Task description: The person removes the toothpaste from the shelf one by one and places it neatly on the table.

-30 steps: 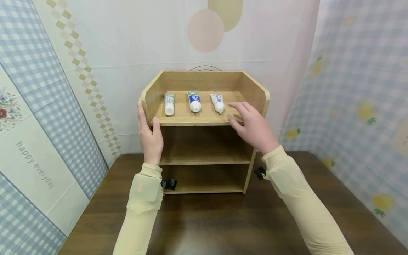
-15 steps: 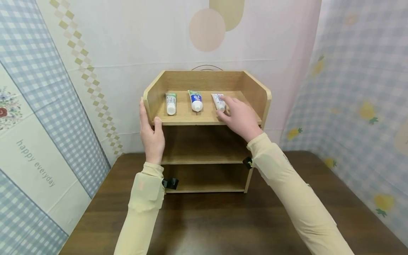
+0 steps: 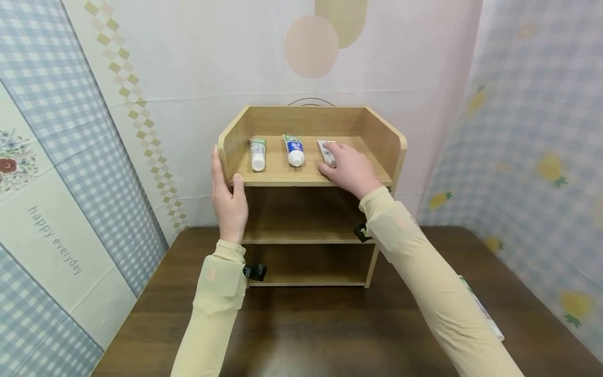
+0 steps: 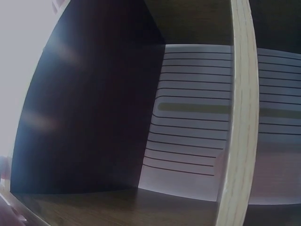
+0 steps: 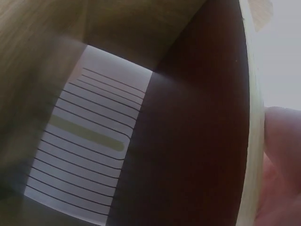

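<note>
A wooden shelf unit stands against the back wall, its raised-sided top holding three small toothpaste tubes. My left hand grips the unit's left side panel, thumb at the front edge and fingers along the outside. At the top's right half, my right hand pinches the white toothpaste tube, partly covering it. The blue-and-green toothpaste tube lies in the middle, cap toward me. Farther left is the green-and-white toothpaste tube. In the right wrist view, part of my hand shows beyond the shelf edge.
Two lower compartments open toward me beneath the top. On the brown table, a flat white-and-green item is partly hidden behind my right forearm. Patterned cloths hang at the back, left and right.
My right hand has moved left from beside the white toothpaste tube and now pinches it. My left hand stays on the side panel. The flat item at right has come into view.
</note>
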`<state>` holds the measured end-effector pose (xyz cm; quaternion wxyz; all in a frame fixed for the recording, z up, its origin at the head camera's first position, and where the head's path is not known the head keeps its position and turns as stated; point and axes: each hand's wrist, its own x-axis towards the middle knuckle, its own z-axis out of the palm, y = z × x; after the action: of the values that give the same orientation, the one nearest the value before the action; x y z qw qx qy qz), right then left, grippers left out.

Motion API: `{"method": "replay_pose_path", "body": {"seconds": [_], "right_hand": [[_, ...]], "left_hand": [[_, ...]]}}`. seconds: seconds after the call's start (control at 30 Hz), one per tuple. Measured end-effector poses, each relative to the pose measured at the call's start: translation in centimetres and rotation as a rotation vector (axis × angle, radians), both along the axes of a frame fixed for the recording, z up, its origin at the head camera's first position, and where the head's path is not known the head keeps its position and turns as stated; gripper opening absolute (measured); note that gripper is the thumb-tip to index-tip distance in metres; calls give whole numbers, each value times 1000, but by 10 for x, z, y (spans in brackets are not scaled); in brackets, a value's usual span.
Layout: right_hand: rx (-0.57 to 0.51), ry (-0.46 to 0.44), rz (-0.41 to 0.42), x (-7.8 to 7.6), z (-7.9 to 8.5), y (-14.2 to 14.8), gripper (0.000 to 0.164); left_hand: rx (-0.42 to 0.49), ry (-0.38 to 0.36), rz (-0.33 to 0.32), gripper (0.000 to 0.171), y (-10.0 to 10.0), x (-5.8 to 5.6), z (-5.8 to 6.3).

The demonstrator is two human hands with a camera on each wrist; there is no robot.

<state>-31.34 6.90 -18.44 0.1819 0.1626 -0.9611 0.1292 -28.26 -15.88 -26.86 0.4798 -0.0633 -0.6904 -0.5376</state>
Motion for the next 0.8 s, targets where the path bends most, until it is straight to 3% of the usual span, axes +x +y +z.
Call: {"method": "replay_pose_path", "body": {"seconds": [0.53,0.8], "right_hand": [[17,-7,54,-13,5,-1,41],[10,35,82,-8,5,-1,38]], "left_hand": [[14,-35,-2,61,-2,0,0],[13,-25,-23,58,7,28,17]]}}
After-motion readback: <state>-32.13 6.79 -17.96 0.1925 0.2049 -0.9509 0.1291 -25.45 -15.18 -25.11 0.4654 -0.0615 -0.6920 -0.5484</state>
